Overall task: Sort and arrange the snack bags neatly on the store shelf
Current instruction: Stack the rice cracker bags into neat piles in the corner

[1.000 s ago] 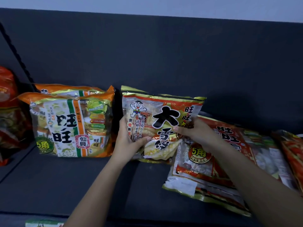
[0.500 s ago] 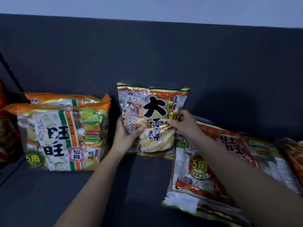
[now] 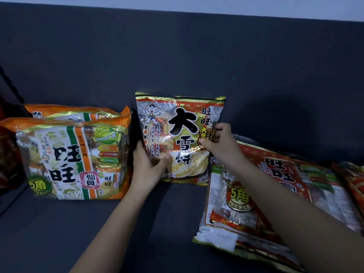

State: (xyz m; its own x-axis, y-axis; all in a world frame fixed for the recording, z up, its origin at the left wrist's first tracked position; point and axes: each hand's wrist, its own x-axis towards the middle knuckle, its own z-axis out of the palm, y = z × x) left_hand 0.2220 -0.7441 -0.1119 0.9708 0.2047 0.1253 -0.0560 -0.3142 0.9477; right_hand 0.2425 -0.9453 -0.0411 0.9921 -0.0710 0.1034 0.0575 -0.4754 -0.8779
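At frame centre, the left hand (image 3: 146,164) gripped the lower left edge of the gold-trimmed rice cracker bag (image 3: 180,137), thumb across its front. The right hand (image 3: 219,142) pinched the bag's right edge, fingers curled around it. Both hands were closed on this one bag, which stood upright with its base on or just above the shelf deck; contact could not be confirmed.

To seat the bag well, the person would likely need to set its base flat, lean its back against the rear panel, and square its left edge to the neighbouring stack before letting go. Letting go of both sides together risked the bag slumping forward, as the pack appeared soft and unsupported.

At left of frame, an orange senbei bag (image 3: 69,160) stood upright, a second orange bag (image 3: 74,112) of the same kind behind it. A narrow dark gap separated these from the held bag. At lower right, a red bag (image 3: 256,196) lay flat, overlapping further packs (image 3: 325,186) toward the right edge; these appeared unsorted.

The shelf deck (image 3: 78,233) and rear panel (image 3: 177,56) were dark grey and matt. A pale wall strip (image 3: 197,4) showed along the top edge. Lighting was dim.
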